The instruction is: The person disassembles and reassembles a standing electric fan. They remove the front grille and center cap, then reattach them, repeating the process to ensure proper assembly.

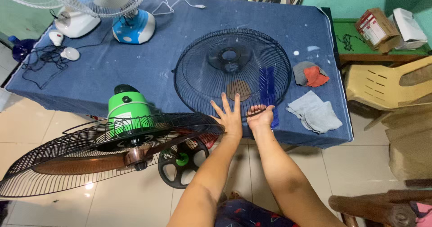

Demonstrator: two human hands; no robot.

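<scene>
A round black wire fan guard (232, 72) lies flat on the blue-covered table (135, 74). My left hand (228, 117) rests open, fingers spread, on the guard's near rim. Just to its right, my right hand (260, 117) is closed around the handle of a blue brush (268, 84), whose bristles lie across the guard's wires. To the left, close to me, stands a fan with a green motor housing (124, 112), a black rear guard (90, 150) and copper-coloured blades (81, 163).
Grey cloths (315, 112) and a grey and orange rag (310, 75) lie on the table's right side. Two small white and blue fans (133, 27) and tangled cables (42, 58) sit at the far left. A yellow plastic chair (387, 85) stands at right.
</scene>
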